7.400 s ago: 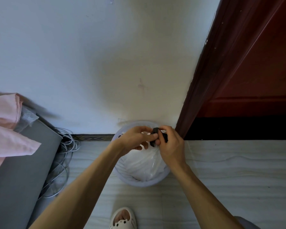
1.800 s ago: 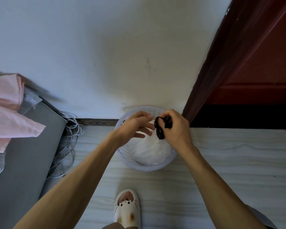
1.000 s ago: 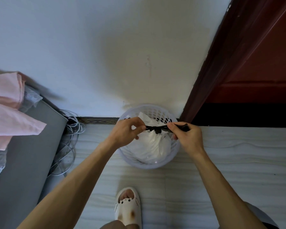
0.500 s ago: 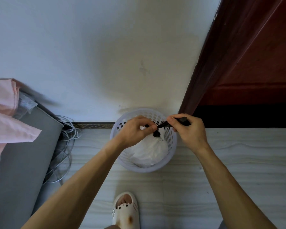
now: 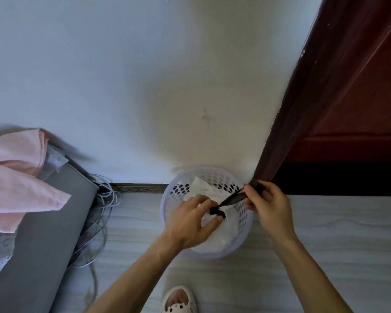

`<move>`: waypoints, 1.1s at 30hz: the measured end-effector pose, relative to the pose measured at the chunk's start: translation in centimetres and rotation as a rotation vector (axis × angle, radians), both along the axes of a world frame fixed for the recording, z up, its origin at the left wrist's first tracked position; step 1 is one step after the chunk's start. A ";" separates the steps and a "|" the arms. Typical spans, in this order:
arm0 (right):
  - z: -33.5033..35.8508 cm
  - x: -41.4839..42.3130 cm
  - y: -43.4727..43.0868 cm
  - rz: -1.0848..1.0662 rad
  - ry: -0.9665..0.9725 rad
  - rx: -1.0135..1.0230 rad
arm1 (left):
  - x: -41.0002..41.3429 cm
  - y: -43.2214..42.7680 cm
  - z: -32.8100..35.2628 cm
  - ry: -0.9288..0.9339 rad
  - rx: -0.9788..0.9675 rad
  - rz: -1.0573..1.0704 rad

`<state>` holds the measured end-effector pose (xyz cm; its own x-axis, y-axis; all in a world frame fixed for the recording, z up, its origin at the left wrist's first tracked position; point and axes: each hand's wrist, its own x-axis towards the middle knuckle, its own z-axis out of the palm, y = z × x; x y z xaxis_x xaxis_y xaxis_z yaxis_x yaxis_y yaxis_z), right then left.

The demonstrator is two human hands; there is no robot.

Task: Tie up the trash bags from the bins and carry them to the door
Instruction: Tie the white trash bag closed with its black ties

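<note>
**Knot being drawn on the bag in the bin**

Head view: A white perforated bin stands on the pale floor against the white wall, just beside the foot of a dark red door frame. Inside it sits the white trash bag, its top gathered and one loose corner sticking up towards the wall.

The left hand reaches over the bin with its fingers curled. Forefinger and thumb close in on a small black knot at the bag's neck, pinching it from above and below.

The right hand is over the bin's right rim. Its thumb and curled fingers grip the free end of a black strip, which runs taut and slanting from the knot up into that hand.

At the left lies a grey mattress with a pink cloth draped over it. A tangle of pale cables lies between the mattress and the wall's patterned skirting. A white slipper with round holes shows at the bottom edge, between the two forearms.
</note>
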<state>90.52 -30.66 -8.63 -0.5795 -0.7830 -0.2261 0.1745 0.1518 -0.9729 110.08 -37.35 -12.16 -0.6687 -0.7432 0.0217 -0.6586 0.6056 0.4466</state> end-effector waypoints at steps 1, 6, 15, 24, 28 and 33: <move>0.0 -0.3 0.1 0.001 0.000 0.039 | 0.1 0.1 -0.3 -0.041 -0.001 -0.020; -0.2 -1.0 1.4 0.228 -0.013 0.286 | 1.1 -0.7 -2.3 -0.213 0.002 -0.061; -1.3 0.8 0.8 0.415 -0.072 0.316 | 4.2 0.7 -7.1 -0.286 -0.051 0.171; 5.0 5.8 -0.1 0.356 0.043 0.202 | 4.6 -0.2 -5.0 -0.221 0.284 0.198; 12.3 5.9 -2.0 0.348 0.164 0.143 | 6.0 -0.8 -3.4 -0.387 0.353 0.116; 17.9 6.0 -3.1 0.521 0.339 0.307 | 6.5 -0.4 0.5 -0.626 0.387 0.105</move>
